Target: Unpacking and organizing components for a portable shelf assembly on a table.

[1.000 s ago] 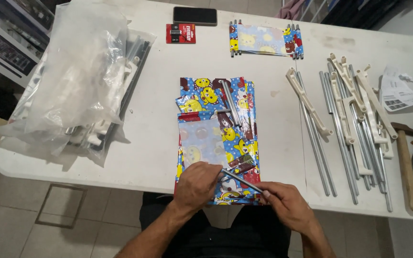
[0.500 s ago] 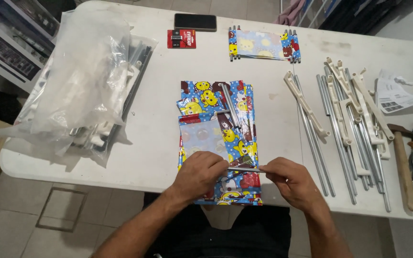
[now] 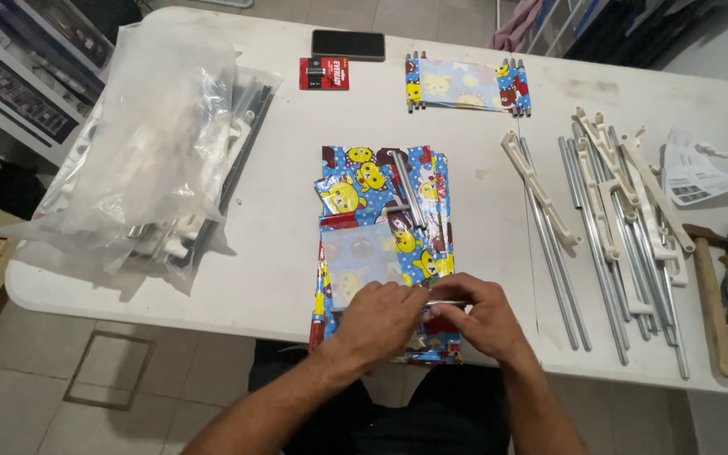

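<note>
Head view: both hands (image 3: 431, 316) pinch thin metal rod (image 3: 446, 302) over cartoon-print blue fabric (image 3: 381, 227).

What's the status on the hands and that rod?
Left hand and right hand gripping metal rod. Over patterned cloth. Nothing blocking.

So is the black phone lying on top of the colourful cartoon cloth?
No, the flat black phone lies on the bare white table at its far edge, well apart from the colourful cartoon-printed cloth.

glossy printed sheet (image 3: 385, 223), metal rods (image 3: 587, 253) (shiny)
</note>
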